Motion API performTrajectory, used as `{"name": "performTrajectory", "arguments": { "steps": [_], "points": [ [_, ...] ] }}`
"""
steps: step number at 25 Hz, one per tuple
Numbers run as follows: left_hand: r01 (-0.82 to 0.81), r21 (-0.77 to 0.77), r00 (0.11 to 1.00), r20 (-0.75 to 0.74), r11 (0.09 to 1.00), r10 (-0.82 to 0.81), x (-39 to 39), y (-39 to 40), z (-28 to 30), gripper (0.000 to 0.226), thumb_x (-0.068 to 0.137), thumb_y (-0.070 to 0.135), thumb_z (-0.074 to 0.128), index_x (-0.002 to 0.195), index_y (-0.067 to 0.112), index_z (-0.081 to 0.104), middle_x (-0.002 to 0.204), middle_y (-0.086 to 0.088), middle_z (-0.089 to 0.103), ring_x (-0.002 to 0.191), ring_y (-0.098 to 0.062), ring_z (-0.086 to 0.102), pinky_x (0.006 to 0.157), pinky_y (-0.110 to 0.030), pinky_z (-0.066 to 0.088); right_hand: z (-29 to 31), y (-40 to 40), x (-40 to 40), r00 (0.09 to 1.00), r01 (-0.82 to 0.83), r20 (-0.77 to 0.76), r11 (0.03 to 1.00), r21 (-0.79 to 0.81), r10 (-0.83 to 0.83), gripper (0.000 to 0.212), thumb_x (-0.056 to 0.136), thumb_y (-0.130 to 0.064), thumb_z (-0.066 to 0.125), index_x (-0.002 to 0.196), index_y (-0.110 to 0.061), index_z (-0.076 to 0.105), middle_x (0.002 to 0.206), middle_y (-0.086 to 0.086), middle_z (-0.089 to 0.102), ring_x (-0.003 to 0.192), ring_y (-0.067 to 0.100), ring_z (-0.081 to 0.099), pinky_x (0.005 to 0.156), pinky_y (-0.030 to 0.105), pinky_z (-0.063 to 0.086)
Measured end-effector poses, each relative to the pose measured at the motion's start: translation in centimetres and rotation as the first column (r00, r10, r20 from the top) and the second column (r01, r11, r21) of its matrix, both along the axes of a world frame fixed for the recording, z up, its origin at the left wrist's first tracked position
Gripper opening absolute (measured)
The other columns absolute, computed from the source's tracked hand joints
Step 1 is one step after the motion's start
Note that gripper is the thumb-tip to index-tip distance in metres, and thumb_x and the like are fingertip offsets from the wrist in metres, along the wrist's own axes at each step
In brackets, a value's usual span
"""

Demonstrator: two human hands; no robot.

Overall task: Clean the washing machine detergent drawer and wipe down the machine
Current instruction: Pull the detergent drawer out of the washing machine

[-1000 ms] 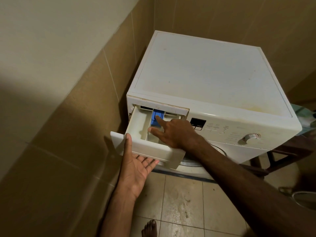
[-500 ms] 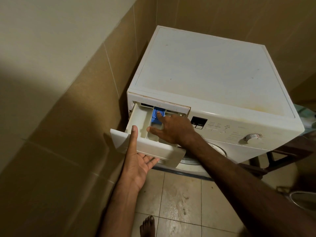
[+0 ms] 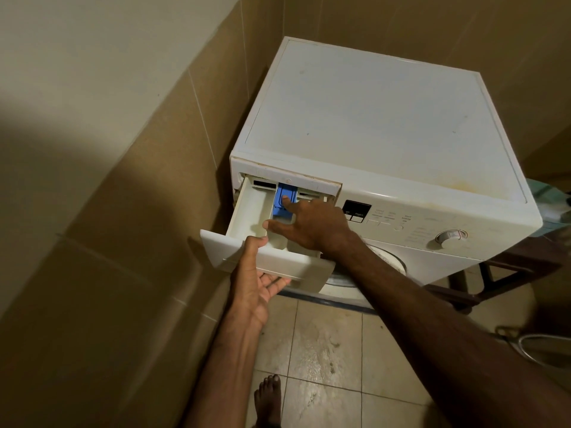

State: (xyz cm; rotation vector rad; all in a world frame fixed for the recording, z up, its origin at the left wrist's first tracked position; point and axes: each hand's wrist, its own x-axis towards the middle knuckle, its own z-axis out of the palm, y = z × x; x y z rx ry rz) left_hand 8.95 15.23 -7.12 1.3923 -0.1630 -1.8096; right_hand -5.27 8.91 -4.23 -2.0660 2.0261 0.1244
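A white front-loading washing machine (image 3: 364, 118) stands in a tiled corner. Its detergent drawer (image 3: 247, 223) is pulled out at the upper left of the front panel. A blue insert (image 3: 282, 196) sits in the drawer's middle compartment. My right hand (image 3: 309, 225) reaches into the drawer; its index finger presses on the blue insert and its thumb rests on a divider. My left hand (image 3: 251, 288) holds the drawer front from below, thumb on the top edge and fingers under the panel.
The tiled wall (image 3: 123, 211) is close on the left of the drawer. The control panel has a display (image 3: 357, 211) and a dial (image 3: 451, 236). A dark wooden frame (image 3: 494, 273) stands at the right. My bare foot (image 3: 267, 400) is on the floor tiles.
The view has shifted a little. My left thumb has moved from the drawer's left part toward its middle, and my right index finger stays on the blue insert.
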Motion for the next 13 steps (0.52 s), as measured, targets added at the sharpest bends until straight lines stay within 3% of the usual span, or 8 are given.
{"name": "performTrajectory", "arguments": {
  "steps": [3, 7, 10, 13],
  "points": [
    [-0.004, 0.001, 1.000, 0.022, 1.000, 0.004, 0.5, 1.6, -0.1, 0.034, 0.087, 0.032, 0.073, 0.115, 0.018, 0.059, 0.119, -0.019, 0.073, 0.110, -0.033, 0.072, 0.090, -0.048, 0.060, 0.4, 1.5, 0.6, 1.000, -0.009, -0.012, 0.999, 0.035, 0.009, 0.084, 0.095, -0.080, 0.034, 0.162, -0.030, 0.033, 0.130, 0.008, 0.068, 0.116, 0.026, 0.066, 0.090, 0.040, 0.054],
    [-0.021, 0.019, 0.999, 0.026, 1.000, 0.020, 1.4, 4.4, -0.5, 0.053, 0.087, 0.034, 0.072, 0.134, 0.014, 0.056, 0.122, -0.020, 0.072, 0.110, -0.033, 0.072, 0.080, -0.043, 0.061, 0.0, 4.2, 1.9, 0.999, 0.004, -0.041, 0.998, 0.055, -0.002, 0.080, 0.098, -0.078, 0.031, 0.163, -0.030, 0.028, 0.114, 0.007, 0.069, 0.100, 0.024, 0.066, 0.077, 0.034, 0.048],
    [-0.026, 0.030, 0.999, 0.021, 0.999, 0.025, 1.6, 6.8, -0.2, 0.058, 0.086, 0.034, 0.072, 0.136, 0.013, 0.054, 0.122, -0.020, 0.072, 0.110, -0.034, 0.072, 0.080, -0.044, 0.061, 0.8, 6.9, 2.3, 0.998, 0.027, -0.056, 0.995, 0.091, -0.022, 0.078, 0.102, -0.073, 0.029, 0.165, -0.029, 0.023, 0.090, 0.003, 0.055, 0.080, 0.018, 0.055, 0.069, 0.032, 0.042],
    [0.028, 0.004, 0.999, 0.021, 1.000, -0.028, 1.3, 9.1, 1.1, 0.071, 0.071, 0.041, 0.074, 0.135, 0.014, 0.056, 0.121, -0.018, 0.073, 0.110, -0.033, 0.072, 0.085, -0.044, 0.059, 2.2, 9.9, 2.2, 0.996, 0.086, -0.044, 0.993, 0.078, -0.083, 0.077, 0.104, -0.070, 0.026, 0.167, -0.027, 0.014, 0.077, 0.001, 0.046, 0.076, 0.017, 0.050, 0.067, 0.032, 0.040]
  ]
}}
